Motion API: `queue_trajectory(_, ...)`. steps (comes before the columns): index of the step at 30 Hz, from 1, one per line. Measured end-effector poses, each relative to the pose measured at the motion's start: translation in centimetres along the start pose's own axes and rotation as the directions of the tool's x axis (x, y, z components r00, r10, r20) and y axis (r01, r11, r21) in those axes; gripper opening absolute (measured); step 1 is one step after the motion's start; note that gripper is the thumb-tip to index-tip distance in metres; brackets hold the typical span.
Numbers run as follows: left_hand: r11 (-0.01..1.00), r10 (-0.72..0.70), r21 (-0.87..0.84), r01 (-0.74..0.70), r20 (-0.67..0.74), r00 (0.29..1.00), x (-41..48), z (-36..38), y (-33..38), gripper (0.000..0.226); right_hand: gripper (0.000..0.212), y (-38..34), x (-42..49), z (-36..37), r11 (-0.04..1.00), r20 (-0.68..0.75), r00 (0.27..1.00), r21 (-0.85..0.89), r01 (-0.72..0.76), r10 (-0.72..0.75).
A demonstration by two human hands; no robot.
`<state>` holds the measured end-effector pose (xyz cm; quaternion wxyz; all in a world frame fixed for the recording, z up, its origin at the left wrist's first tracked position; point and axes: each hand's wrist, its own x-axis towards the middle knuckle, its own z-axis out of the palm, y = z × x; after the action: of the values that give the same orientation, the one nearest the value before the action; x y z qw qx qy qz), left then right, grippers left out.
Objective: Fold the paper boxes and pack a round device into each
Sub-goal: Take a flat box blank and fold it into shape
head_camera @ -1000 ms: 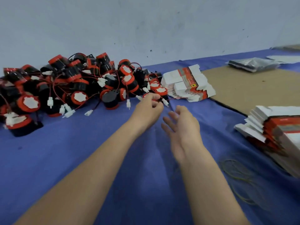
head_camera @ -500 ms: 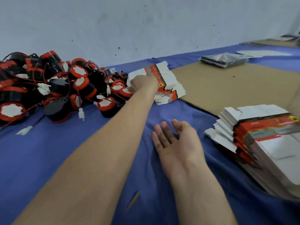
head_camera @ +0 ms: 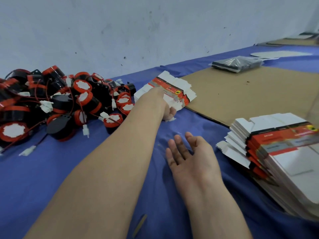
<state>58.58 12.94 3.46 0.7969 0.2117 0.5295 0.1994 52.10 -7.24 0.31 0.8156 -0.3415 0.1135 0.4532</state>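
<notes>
Status: basically at zero.

Far left, the pile of round devices (head_camera: 69,104) sits loose on the table (head_camera: 51,178), wires and white plugs tangled. None is in a box.

Next over, your left hand (head_camera: 158,100) is stretched out onto the far box stack (head_camera: 174,88), just beside the pile. The back of the hand hides the fingers. The thumb (head_camera: 170,113) shows under the near edge, so I read it as a pinch on the stack's near flaps. How many blanks you've got, I can't tell.

Centre, your right hand (head_camera: 188,152) lies on the blue cloth, fingers loose and spread, holding nothing. It is well apart from both stacks.

Right of that, the cardboard sheet (head_camera: 250,90) carries the far stack's right edge. No folded box on it that I can see.

Far right, the near box stack (head_camera: 276,149) is all flat blanks, untouched.

Done: nothing visible, no erected or packed box in view.

Left: pull one blank, fold it up, drop in a device with its lead, close it, then repeat for the whole pile.
</notes>
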Motion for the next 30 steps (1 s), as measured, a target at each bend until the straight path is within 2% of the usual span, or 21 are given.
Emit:
queue_trajectory(1,0.995,0.011,-0.100,-0.004,0.076,0.997,-0.3,0.1,-0.1,0.045,0.016,-0.1,0.0,-0.1,1.000,0.000,1.000,0.002,0.002,-0.002)
queue_trajectory(2,0.997,0.058,-0.051,-0.057,0.027,0.998,-0.4,0.2,-0.2,0.052,0.016,-0.1,0.1,-0.2,1.000,-0.001,1.000,0.007,0.003,-0.003)
queue_trajectory(4,0.997,0.060,-0.061,-0.055,0.096,0.994,-1.6,0.3,-0.7,0.059,0.016,-0.2,0.1,-0.2,1.000,0.000,1.000,0.012,0.003,-0.003)
queue_trajectory(6,0.995,0.074,-0.067,-0.069,0.077,0.994,-0.7,0.7,-0.1,0.069,0.017,-0.3,0.2,-0.3,1.000,0.001,1.000,0.014,0.005,-0.005)
queue_trajectory(7,0.990,0.046,-0.133,-0.038,0.061,0.997,-1.3,0.6,-0.2,0.071,0.017,-0.3,0.2,-0.3,1.000,-0.001,1.000,0.014,0.006,-0.006)
queue_trajectory(8,0.979,0.026,-0.205,-0.020,0.024,0.999,-0.8,0.7,0.0,0.064,0.017,-0.3,0.3,-0.3,1.000,-0.003,1.000,0.013,0.005,-0.005)
queue_trajectory(9,0.932,0.016,-0.361,-0.031,-0.044,0.999,-0.3,0.4,0.1,0.047,0.017,-0.3,0.3,-0.2,1.000,-0.004,1.000,0.013,0.003,-0.003)
queue_trajectory(10,0.978,0.147,-0.130,-0.162,-0.117,0.982,0.0,0.8,-0.2,0.035,0.017,-0.3,0.3,-0.1,1.000,-0.005,1.000,0.013,0.001,-0.001)
queue_trajectory(11,0.955,0.297,0.042,-0.294,-0.137,0.945,0.2,1.0,-0.5,0.036,0.017,-0.3,0.3,-0.1,1.000,-0.009,1.000,0.013,0.001,-0.001)
queue_trajectory(12,0.970,0.242,-0.001,-0.244,-0.109,0.964,0.3,1.2,-0.8,0.030,0.017,-0.3,0.4,-0.1,1.000,-0.014,1.000,0.013,0.003,-0.003)
queue_trajectory(13,0.975,0.160,-0.162,-0.154,0.024,0.987,0.3,1.0,-1.1,0.017,0.017,-0.3,0.4,-0.1,1.000,-0.019,1.000,0.013,0.006,-0.006)
queue_trajectory(15,0.976,0.209,-0.082,-0.200,0.115,0.971,0.4,0.7,-1.7,0.030,0.016,-0.3,0.4,-0.1,1.000,-0.020,1.000,0.005,0.010,-0.010)
queue_trajectory(16,0.973,0.225,-0.073,-0.217,0.117,0.967,0.1,0.7,-1.9,0.031,0.017,-0.3,0.4,-0.1,1.000,-0.021,1.000,0.001,0.014,-0.014)
queue_trajectory(18,0.973,0.231,-0.073,-0.220,0.204,0.952,-0.4,0.4,-1.8,0.024,0.017,-0.2,0.4,-0.1,1.000,-0.034,0.999,-0.011,0.024,-0.024)
queue_trajectory(21,0.967,0.247,-0.116,-0.225,0.241,0.939,-1.5,-0.7,-1.4,0.016,0.017,-0.4,0.1,0.1,0.997,-0.047,0.997,-0.052,0.056,-0.059)
queue_trajectory(24,0.964,0.263,-0.132,-0.231,0.338,0.904,-3.0,-2.3,-2.4,0.016,0.015,-0.4,-0.2,0.3,0.985,-0.057,0.989,-0.109,0.130,-0.137)
queue_trajectory(26,0.961,0.278,-0.117,-0.252,0.383,0.881,-4.5,-3.8,-3.3,0.019,0.012,-0.3,-0.6,0.5,0.958,-0.086,0.965,-0.172,0.231,-0.248)
queue_trajectory(28,0.946,0.321,-0.080,-0.314,0.374,0.870,-6.3,-5.8,-4.1,0.013,0.012,-0.2,-1.2,0.6,0.888,-0.115,0.903,-0.265,0.375,-0.415)
queue_trajectory(30,0.908,0.380,0.028,-0.418,0.364,0.850,-8.4,-8.4,-5.0,0.005,0.013,-0.2,-2.3,0.5,0.786,-0.102,0.810,-0.336,0.519,-0.578)
